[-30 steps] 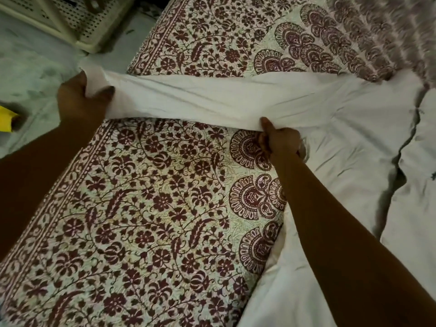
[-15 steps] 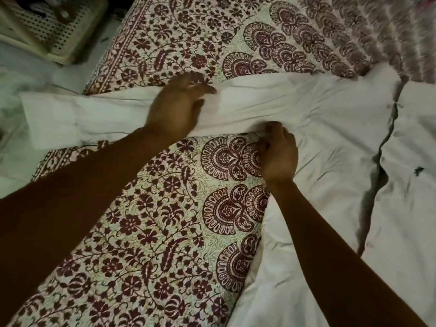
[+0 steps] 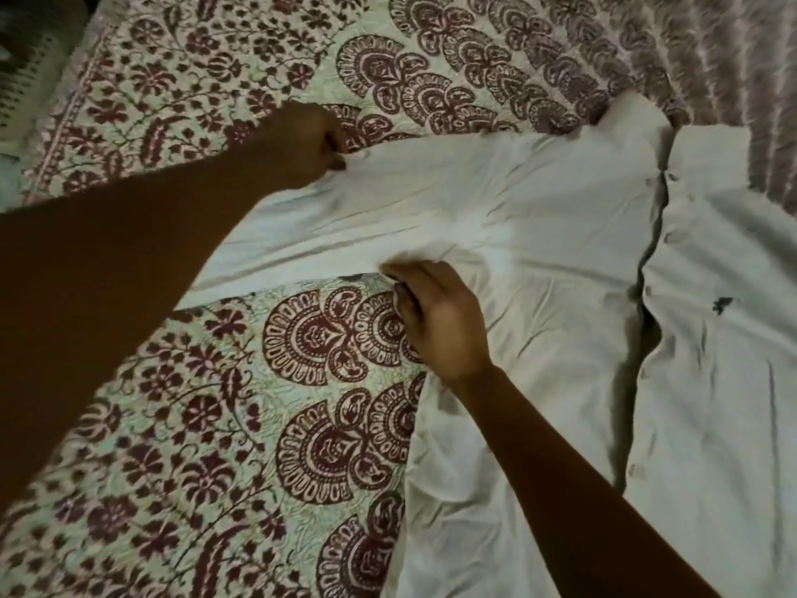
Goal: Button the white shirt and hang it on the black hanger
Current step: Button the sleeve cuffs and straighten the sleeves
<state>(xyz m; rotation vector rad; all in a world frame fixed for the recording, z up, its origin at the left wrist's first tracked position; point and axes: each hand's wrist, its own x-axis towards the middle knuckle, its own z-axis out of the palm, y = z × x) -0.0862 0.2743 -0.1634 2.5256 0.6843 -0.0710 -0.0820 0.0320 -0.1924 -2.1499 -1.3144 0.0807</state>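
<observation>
on bedspread (image 3: pixel 194 403), white shirt (image 3: pixel 539 252), l hand (image 3: pixel 302 144), r hand (image 3: pixel 440 321) gripping

A quilted bedspread (image 3: pixel 194 425) is spread across nearly the whole view, printed in maroon on a pale ground. Its middle field is filled with flowers and trailing vines (image 3: pixel 151 468), and a curving row of fan-shaped motifs (image 3: pixel 319 338) is printed beside them. A narrow patterned border band (image 3: pixel 77 123) is seen along the bedspread's left edge. Beyond that edge a strip of pale floor (image 3: pixel 8 187) is visible, and a white perforated plastic item (image 3: pixel 26 79) is partly seen, blurred, off the bedspread's upper left corner.
</observation>
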